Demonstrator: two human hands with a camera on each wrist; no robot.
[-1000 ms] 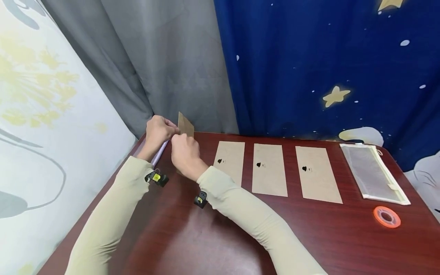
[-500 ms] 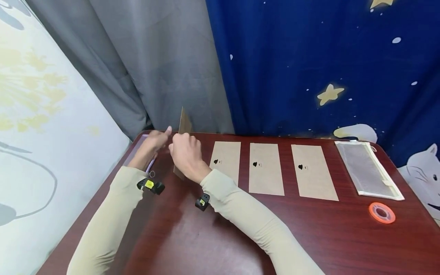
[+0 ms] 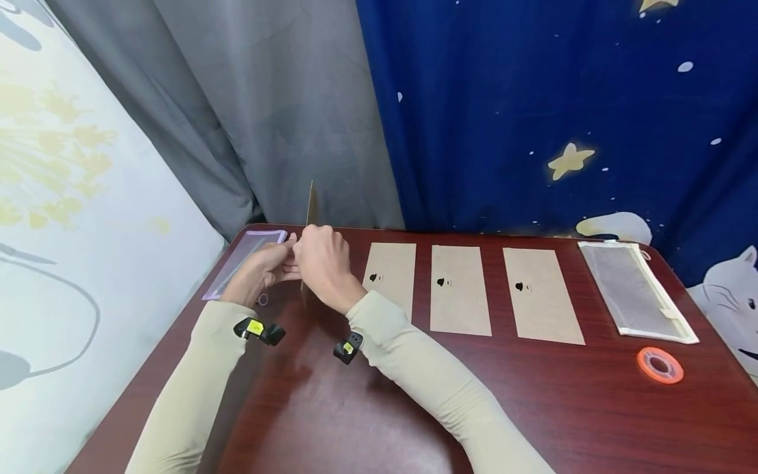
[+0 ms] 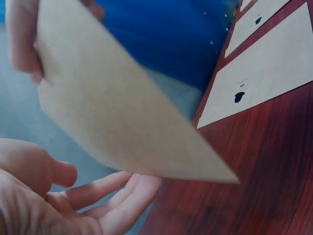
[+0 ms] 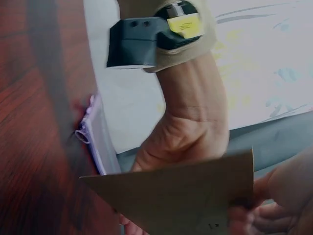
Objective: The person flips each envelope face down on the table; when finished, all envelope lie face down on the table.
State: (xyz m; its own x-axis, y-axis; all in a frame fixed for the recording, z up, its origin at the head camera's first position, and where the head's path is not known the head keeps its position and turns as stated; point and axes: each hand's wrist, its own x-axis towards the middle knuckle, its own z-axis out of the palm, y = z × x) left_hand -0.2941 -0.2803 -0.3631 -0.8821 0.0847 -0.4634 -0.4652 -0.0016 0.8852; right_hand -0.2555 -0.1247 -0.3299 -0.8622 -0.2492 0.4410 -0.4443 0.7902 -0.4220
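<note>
Dark-red tabletop [image 3: 331, 415] bears three flat printed sheets [image 3: 462, 309]. Right hand [image 3: 326, 266] grips an upright brown sheet [image 4: 117, 107]; left hand [image 3: 263, 266], fingers extended at its edge, grasps nothing.

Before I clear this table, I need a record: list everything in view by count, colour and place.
Table: 1, red-brown, foreground
Flat kraft papers: 3, tan, row on table
Held kraft paper: 1, tan, above table's left
White-edged pouch: 1, greyish, table's far right
Purple-edged pouch: 1, translucent, table's far left
Spool: 1, orange, table's right side
Grey curtain: 1, grey, back left
Starry curtain: 1, blue, back right
Printed backdrop: 1, white, left
Wrist cameras: 2, black, one per wrist
Sleeves: 2, beige, arms
Left hand: 1, bare, beside held kraft paper
Right hand: 1, bare, gripping held kraft paper
</note>
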